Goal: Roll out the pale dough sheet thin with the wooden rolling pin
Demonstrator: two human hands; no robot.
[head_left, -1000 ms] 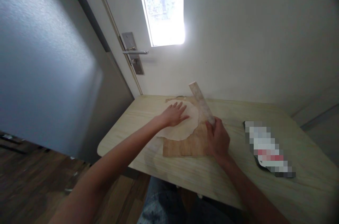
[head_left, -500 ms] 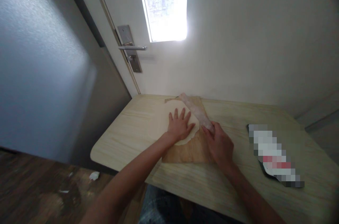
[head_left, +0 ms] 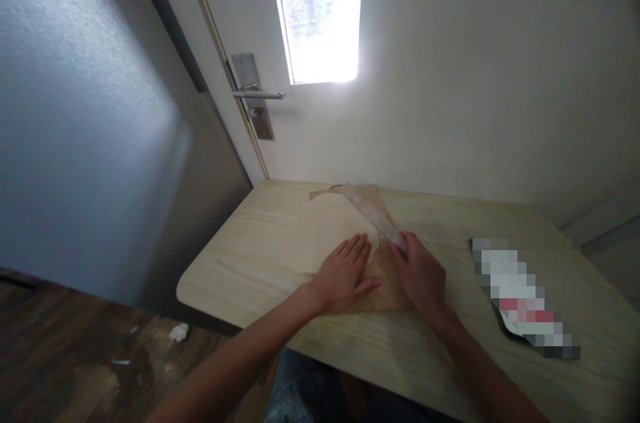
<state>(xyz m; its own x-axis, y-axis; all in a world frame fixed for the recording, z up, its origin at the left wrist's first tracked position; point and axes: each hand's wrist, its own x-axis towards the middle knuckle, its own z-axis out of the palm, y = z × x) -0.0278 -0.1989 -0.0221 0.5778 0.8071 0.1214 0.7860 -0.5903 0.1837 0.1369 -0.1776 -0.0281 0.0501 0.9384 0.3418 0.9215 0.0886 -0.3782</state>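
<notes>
A thin pale cream sheet [head_left: 320,226] lies over a brown sheet [head_left: 373,196] on the table; its left side blends with the tabletop. Along its right side runs a narrow whitish, slightly see-through strip [head_left: 370,213]. I cannot tell whether this is a folded edge or a separate piece. My right hand [head_left: 423,276] pinches the strip's near end between thumb and fingers. My left hand [head_left: 345,269] lies flat, fingers side by side and thumb out, across the near edge of the cream sheet and the brown sheet. The brown sheet looks wrinkled near my left thumb.
The light wooden table [head_left: 225,276] stands against a pale door with a metal handle [head_left: 260,96] and a bright window [head_left: 323,16]. A dark-edged, pixelated object [head_left: 523,303] lies to the right. A white scrap [head_left: 179,332] is on the floor.
My left hand has slid toward me and slightly right, and its spread fingers have come together. My right hand keeps its grip on the strip. More of the cream sheet shows.
</notes>
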